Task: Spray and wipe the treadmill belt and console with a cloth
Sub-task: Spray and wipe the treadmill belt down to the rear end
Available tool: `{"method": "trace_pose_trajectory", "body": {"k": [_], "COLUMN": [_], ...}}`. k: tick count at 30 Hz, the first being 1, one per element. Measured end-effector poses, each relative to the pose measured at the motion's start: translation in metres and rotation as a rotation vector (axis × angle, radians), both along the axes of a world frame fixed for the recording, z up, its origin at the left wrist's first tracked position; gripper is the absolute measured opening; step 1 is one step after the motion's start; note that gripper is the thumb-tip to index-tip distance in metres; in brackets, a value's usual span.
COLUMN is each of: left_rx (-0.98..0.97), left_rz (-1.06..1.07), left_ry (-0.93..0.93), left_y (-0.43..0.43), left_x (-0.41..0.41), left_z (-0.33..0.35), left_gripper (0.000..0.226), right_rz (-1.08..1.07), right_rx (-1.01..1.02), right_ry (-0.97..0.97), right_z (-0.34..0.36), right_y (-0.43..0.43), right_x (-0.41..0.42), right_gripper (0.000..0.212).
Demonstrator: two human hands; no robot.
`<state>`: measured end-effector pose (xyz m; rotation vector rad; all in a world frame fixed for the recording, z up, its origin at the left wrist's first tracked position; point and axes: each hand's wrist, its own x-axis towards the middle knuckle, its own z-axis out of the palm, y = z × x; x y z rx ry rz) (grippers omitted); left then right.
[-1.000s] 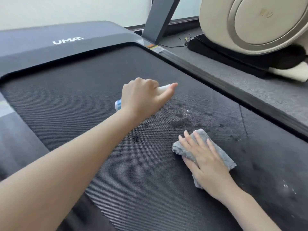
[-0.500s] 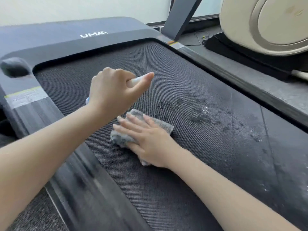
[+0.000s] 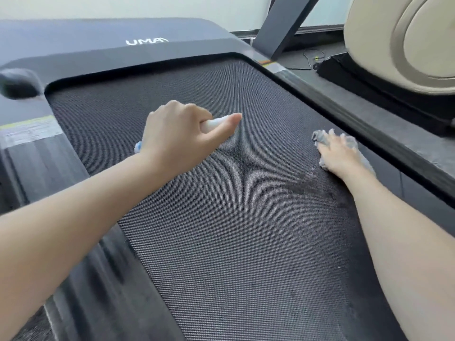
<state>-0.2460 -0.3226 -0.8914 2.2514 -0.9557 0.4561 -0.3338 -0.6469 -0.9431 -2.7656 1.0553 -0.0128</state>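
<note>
The left hand (image 3: 182, 134) is curled round a slim spray bottle (image 3: 213, 124). Its smooth white top shows between knuckles and thumb, a blue end pokes out behind the wrist, and the thumb lies straight along the top. Under this grip and on all sides of it runs the treadmill belt (image 3: 221, 230), black with a fine woven, dotted grain, dry and matte here. The right hand (image 3: 341, 153) lies flat with its fingers spread, pressing a crumpled grey cloth (image 3: 320, 137) onto the belt; hand and cloth are motion-blurred, so the cloth's nap is hard to read. Just on the wrist side of that hand sits a dark, blotchy wet patch (image 3: 305, 185). Just beyond the cloth's outer side the belt meets the right side rail (image 3: 344, 119), a ribbed dark strip, so there is little belt left there. Between the two hands, and back toward the person, the belt lies wide and bare. Outward of the bottle grip is the left side rail (image 3: 49, 168) with a pale label (image 3: 29, 131). Ahead of both hands the belt ends in a rounded edge under the smooth grey motor cover (image 3: 98, 45).
</note>
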Motion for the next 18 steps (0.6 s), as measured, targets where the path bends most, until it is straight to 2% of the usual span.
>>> {"method": "trace_pose_trajectory", "body": {"k": [3, 6, 9, 12, 15, 18], "left_rx": [-0.012, 0.006, 0.015, 0.003, -0.001, 0.037], "left_rz": [0.011, 0.039, 0.054, 0.040, 0.012, -0.006], "left_ry": [0.004, -0.012, -0.026, -0.031, -0.033, -0.027], "left_y": [0.006, 0.013, 0.021, 0.023, 0.018, 0.013], "left_x": [-0.003, -0.004, -0.003, -0.003, -0.006, -0.010], "left_z": [0.003, 0.008, 0.013, 0.017, 0.016, 0.010], "left_gripper": [0.067, 0.068, 0.070, 0.069, 0.068, 0.070], "right_rz": [0.237, 0.559, 0.859, 1.053, 1.008, 0.709], "right_rx": [-0.061, -0.072, -0.037, 0.033, 0.021, 0.013], "right_ry": [0.074, -0.017, -0.084, -0.084, -0.061, -0.037], "right_z": [-0.011, -0.012, -0.009, -0.009, -0.009, -0.006], "right_y": [0.032, 0.121, 0.204, 0.232, 0.209, 0.150], "right_x": [0.043, 0.073, 0.047, -0.004, -0.016, -0.006], "right_gripper": [0.052, 0.052, 0.052, 0.051, 0.050, 0.051]}}
